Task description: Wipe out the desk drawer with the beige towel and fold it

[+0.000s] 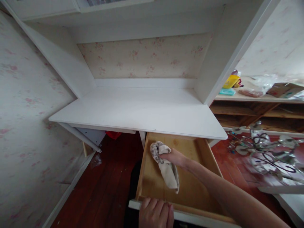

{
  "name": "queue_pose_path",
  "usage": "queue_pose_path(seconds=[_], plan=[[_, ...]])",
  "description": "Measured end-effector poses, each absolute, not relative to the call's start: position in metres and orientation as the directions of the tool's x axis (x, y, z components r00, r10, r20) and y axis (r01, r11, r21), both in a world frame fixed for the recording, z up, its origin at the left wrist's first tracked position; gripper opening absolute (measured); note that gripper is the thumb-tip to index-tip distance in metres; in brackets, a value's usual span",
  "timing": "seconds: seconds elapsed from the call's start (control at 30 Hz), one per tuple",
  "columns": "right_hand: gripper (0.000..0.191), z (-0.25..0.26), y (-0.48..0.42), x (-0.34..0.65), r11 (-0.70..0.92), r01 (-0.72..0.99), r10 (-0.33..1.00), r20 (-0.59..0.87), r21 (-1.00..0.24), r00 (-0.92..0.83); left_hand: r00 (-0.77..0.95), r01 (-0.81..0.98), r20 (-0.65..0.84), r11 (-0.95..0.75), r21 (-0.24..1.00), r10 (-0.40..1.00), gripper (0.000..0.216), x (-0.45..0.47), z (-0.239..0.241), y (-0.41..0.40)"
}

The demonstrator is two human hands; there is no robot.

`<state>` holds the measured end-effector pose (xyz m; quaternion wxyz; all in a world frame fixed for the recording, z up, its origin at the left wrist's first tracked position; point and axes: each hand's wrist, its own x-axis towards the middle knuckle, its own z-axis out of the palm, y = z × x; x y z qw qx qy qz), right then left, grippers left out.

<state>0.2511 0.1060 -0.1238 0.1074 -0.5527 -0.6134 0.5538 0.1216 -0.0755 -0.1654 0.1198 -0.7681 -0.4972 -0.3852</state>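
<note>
A wooden drawer (204, 158) stands pulled out from under a white desk (142, 112). My right hand (174, 157) reaches into the drawer and is closed on a crumpled beige patterned cloth (166, 167), which hangs down over the drawer's bottom. My left hand (155, 213) grips the white front edge of the drawer (190, 217), fingers curled over it.
Floral wallpaper covers the wall at the left (26, 126). Dark red wooden floor (102, 183) lies below the desk. A metal and glass lamp fixture (266, 152) lies on the floor at right. A wooden shelf (256, 109) at right carries a cardboard box and bags.
</note>
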Motion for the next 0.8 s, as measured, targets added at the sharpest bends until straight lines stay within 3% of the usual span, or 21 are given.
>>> queue_pose_path(seconds=[0.03,0.1,0.2,0.3,0.4,0.53,0.67,0.8], plan=[[0.033,-0.126,0.105,0.247,-0.410,0.393,0.765,-0.545,-0.823,-0.343,0.208,0.852,0.718,-0.483,0.201,0.665,0.020,0.122,-0.167,-0.075],[0.032,-0.135,0.095,0.233,-0.653,0.173,0.649,-0.662,-0.738,-0.376,0.212,0.848,0.735,-0.495,0.189,0.645,0.019,0.121,-0.168,-0.074],[0.022,-0.159,0.074,0.206,-0.797,0.191,0.424,-0.755,-0.574,-0.501,0.257,0.843,0.747,-0.520,0.137,0.613,0.018,0.119,-0.165,-0.071],[0.023,-0.178,0.058,0.187,-0.839,0.200,0.322,-0.757,-0.507,-0.569,0.280,0.844,0.759,-0.527,0.096,0.588,0.020,0.117,-0.162,-0.069],[0.021,-0.184,0.052,0.179,-0.856,0.113,0.357,-0.735,-0.504,-0.576,0.266,0.852,0.772,-0.515,0.091,0.577,0.021,0.118,-0.163,-0.068],[0.009,-0.179,0.068,0.176,-0.818,-0.048,0.530,-0.719,-0.573,-0.450,0.230,0.867,0.789,-0.488,0.099,0.569,0.024,0.123,-0.167,-0.068],[0.018,-0.176,0.116,0.168,-0.714,-0.170,0.696,-0.663,-0.679,-0.275,0.198,0.880,0.801,-0.463,0.109,0.565,0.025,0.125,-0.169,-0.068],[0.019,-0.176,0.164,0.162,-0.674,-0.230,0.738,-0.640,-0.702,-0.212,0.257,0.886,0.772,-0.460,0.052,0.582,0.022,0.121,-0.169,-0.068]])
